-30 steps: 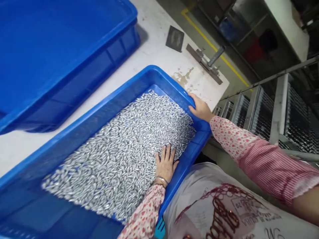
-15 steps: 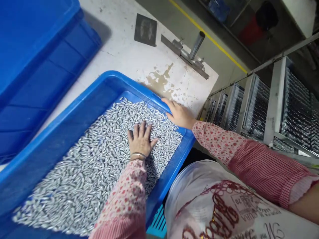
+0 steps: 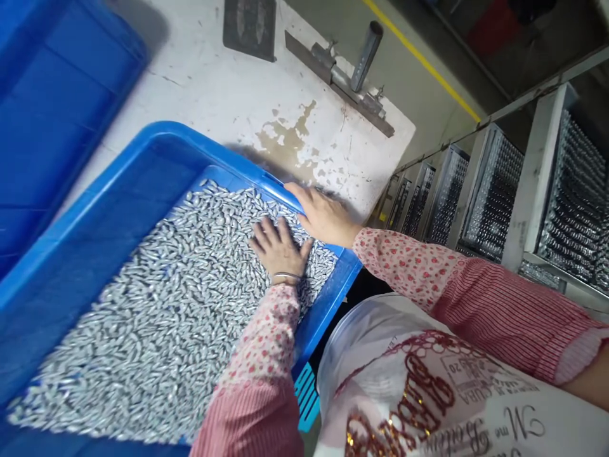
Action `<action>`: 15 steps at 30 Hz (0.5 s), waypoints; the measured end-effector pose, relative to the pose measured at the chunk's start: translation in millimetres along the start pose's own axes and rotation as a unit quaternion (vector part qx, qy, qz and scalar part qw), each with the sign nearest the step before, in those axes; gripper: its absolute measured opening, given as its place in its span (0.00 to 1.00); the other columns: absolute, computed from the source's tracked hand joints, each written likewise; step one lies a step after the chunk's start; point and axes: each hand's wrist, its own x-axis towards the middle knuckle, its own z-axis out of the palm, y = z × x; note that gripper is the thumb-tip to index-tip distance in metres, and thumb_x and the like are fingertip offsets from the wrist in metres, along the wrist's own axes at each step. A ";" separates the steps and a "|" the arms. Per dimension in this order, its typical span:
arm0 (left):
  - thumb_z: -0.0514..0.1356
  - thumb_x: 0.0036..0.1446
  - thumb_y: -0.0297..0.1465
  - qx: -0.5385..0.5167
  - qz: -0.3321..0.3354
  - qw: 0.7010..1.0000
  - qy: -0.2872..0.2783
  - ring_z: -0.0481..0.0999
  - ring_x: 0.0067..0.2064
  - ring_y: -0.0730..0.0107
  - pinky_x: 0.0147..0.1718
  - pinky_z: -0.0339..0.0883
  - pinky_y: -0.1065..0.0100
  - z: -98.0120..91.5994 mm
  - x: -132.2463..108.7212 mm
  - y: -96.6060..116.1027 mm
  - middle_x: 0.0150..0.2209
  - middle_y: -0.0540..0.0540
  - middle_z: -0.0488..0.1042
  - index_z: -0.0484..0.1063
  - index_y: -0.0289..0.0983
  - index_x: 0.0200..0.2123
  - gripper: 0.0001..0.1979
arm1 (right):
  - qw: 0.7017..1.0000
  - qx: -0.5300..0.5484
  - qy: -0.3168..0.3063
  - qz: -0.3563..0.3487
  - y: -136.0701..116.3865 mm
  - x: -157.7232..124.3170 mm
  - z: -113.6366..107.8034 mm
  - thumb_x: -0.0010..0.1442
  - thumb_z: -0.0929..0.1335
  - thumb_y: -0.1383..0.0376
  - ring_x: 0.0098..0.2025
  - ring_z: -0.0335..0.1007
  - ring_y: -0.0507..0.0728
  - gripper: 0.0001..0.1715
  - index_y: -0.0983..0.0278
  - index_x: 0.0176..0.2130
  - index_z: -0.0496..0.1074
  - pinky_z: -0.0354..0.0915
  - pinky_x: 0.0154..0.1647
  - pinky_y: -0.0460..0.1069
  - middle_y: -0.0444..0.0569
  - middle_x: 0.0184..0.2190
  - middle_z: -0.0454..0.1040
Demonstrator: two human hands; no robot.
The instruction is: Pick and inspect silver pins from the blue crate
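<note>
Many small silvery, spindle-shaped pieces [image 3: 157, 317] cover the floor of a blue plastic bin [image 3: 109, 184]. My left hand [image 3: 280, 247], with a bracelet at the wrist, lies palm down on these pieces with its fingers spread. Whether anything is under its palm is hidden. Close by, my right hand [image 3: 326, 216] grips the bin's rim, fingers over the outside and thumb on the inner side. Pink patterned sleeves cover both forearms.
Another blue bin [image 3: 57, 95] stands at the left on the worn white table [image 3: 190, 82]. A dark plate [image 3: 250, 25] and a metal bar with clamps and an upright tube [image 3: 366, 57] lie beyond. Racks of silvery parts [image 3: 495, 184] stand at the right.
My left hand has slid across the pieces toward my right hand and the near corner of the bin. My right hand stays on the rim. The view has shifted slightly.
</note>
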 end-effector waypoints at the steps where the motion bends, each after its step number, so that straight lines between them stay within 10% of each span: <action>1: 0.51 0.57 0.52 -0.008 0.025 1.000 -0.010 0.36 0.69 0.37 0.63 0.31 0.35 8.1 -6.6 12.6 0.69 0.26 0.41 0.49 0.27 0.66 0.44 | 1.000 0.005 0.002 -0.004 0.7 0.1 0.6 0.63 0.57 0.67 0.49 0.67 0.65 0.35 0.62 0.67 0.45 0.64 0.48 0.57 0.58 0.53 0.68; 5: 0.49 0.62 0.41 -0.058 0.131 0.987 -0.074 0.42 0.69 0.43 0.64 0.41 0.40 21.9 -31.1 38.6 0.65 0.26 0.55 0.56 0.23 0.63 0.33 | 1.000 0.016 0.006 -0.013 2.5 0.2 2.0 0.64 0.57 0.67 0.49 0.67 0.64 0.36 0.62 0.68 0.43 0.64 0.48 0.57 0.58 0.54 0.67; 10: 0.45 0.65 0.30 -0.079 0.312 0.938 -0.127 0.50 0.68 0.62 0.66 0.44 0.53 -7.4 -67.4 0.2 0.66 0.40 0.58 0.60 0.36 0.63 0.24 | 1.000 0.014 0.015 -0.007 1.7 -0.7 1.3 0.64 0.58 0.66 0.48 0.67 0.64 0.35 0.62 0.67 0.44 0.65 0.47 0.57 0.58 0.52 0.69; 15: 0.51 0.63 0.39 0.026 0.226 0.967 -0.112 0.48 0.69 0.50 0.64 0.40 0.41 -18.9 -107.5 -49.9 0.67 0.40 0.54 0.59 0.40 0.64 0.27 | 1.000 0.009 0.017 -0.008 1.3 -1.3 0.9 0.64 0.58 0.66 0.48 0.68 0.65 0.36 0.61 0.68 0.43 0.66 0.46 0.57 0.58 0.52 0.69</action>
